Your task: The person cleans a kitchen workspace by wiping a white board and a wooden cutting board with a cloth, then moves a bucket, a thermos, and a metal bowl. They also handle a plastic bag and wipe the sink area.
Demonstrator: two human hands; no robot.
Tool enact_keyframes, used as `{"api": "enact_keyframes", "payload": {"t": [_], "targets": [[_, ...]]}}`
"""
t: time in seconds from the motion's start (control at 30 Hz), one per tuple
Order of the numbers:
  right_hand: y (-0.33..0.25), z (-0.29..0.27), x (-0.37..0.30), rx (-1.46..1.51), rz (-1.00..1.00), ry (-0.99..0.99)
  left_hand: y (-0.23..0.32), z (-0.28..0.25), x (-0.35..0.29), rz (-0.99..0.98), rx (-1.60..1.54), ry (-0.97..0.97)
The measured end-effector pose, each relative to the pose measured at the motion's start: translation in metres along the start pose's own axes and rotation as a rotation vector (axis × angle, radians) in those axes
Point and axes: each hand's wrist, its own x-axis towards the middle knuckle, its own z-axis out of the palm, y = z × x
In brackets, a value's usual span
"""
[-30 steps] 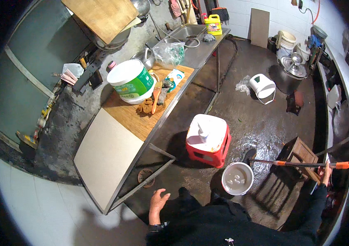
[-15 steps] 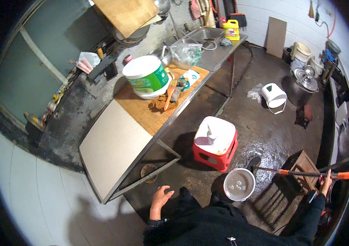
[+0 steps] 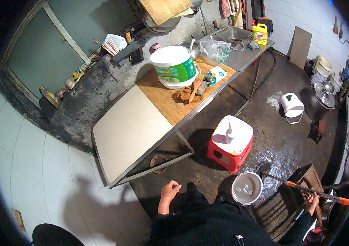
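Observation:
My right hand (image 3: 312,201) grips a long pole (image 3: 301,188) with orange grips, near its right end. The pole slants up to the left, toward a dark piece (image 3: 263,168) on the wet floor that looks like its head. My left hand (image 3: 169,193) hangs in front of me, fingers loosely bent, with nothing visible in it. Between my hands, nearer the right, stands a white bucket (image 3: 246,187) of cloudy grey water with some foam. Just beyond it is a red stool (image 3: 232,158) with a white top, bearing a white pump bottle (image 3: 230,136).
A metal-framed table (image 3: 129,135) crosses from the left to a sink (image 3: 236,35). It bears a green-and-white tub (image 3: 173,71), an orange-handled brush (image 3: 196,90) and a yellow jug (image 3: 259,34). A wooden stool (image 3: 312,178) stands by the pole; a white bucket (image 3: 292,105) lies beyond.
The view has shifted left, so the scene sits farther right. My left hand's fingers have drawn closer together. The right hand still grips the pole, now tilted more steeply.

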Motion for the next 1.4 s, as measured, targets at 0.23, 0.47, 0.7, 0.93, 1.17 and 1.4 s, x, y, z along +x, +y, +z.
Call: {"api": "enact_keyframes", "payload": {"t": [0.23,0.47,0.7,0.93,1.17,1.4], "targets": [[0.057,0.127,-0.007,0.105,0.082,-0.202,-0.013,-0.02,-0.014,-0.039,-0.15,0.084],[0.068,0.397,-0.143,-0.488,-0.005,-0.809,-0.029,-0.047,-0.016,-0.155,-0.336,0.135],[0.102,0.615,-0.322,-0.791,-0.374,-1.103,-0.047,-0.104,0.031,-0.188,-0.395,0.258],[0.16,0.768,-0.384,-0.986,-0.945,-0.764,-0.177,-0.169,0.115,0.155,-0.681,0.106],[0.147,0.825,-0.352,-0.89,-1.08,-0.603,-0.146,-0.214,0.137,0.02,-0.231,0.269],[0.119,0.834,-0.366,-1.215,-1.279,-0.816,-0.1,-0.225,0.154,-0.129,-0.282,0.264]]}}
